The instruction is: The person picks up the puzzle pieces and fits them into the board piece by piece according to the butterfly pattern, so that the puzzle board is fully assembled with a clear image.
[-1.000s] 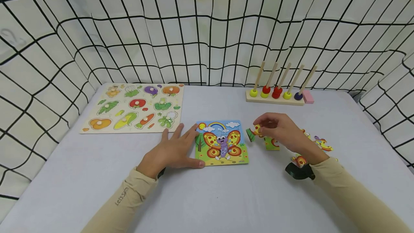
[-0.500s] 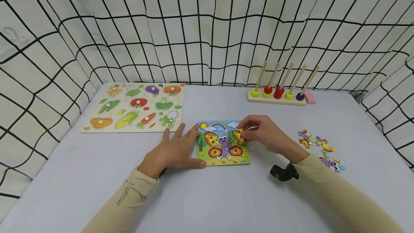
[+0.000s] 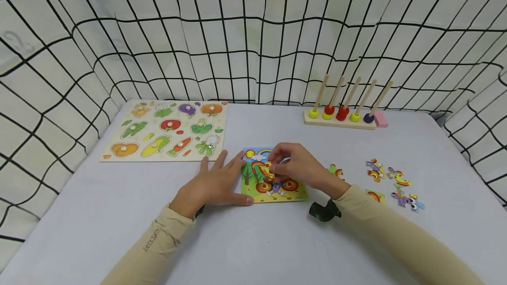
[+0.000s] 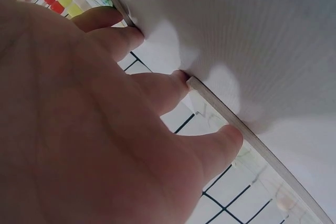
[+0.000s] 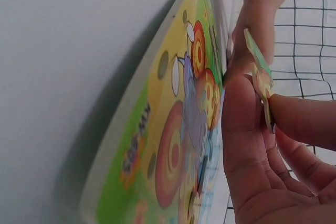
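A square puzzle board [image 3: 261, 196] printed with a butterfly, a rainbow and a sun lies mid-table. My left hand [image 3: 210, 186] rests flat with spread fingers, its thumb and fingertips at the board's left edge. Above the board, my right hand [image 3: 295, 166] pinches a puzzle piece [image 3: 266, 170] between thumb and fingers. In the right wrist view that thin piece [image 5: 262, 80] stands on edge, raised off the board's surface. The right hand hides the board's upper right part in the head view.
Loose puzzle pieces [image 3: 408, 199] lie at the right, with another piece [image 3: 336, 170] behind the right wrist. A vegetable peg board [image 3: 164, 131] is at the back left. A bead-and-peg stand [image 3: 339, 122] and a pink block [image 3: 381, 119] sit at the back right, before black netting.
My right hand has carried the puzzle piece leftward from beside the board to over its left half. The left hand has stayed at the board's edge.
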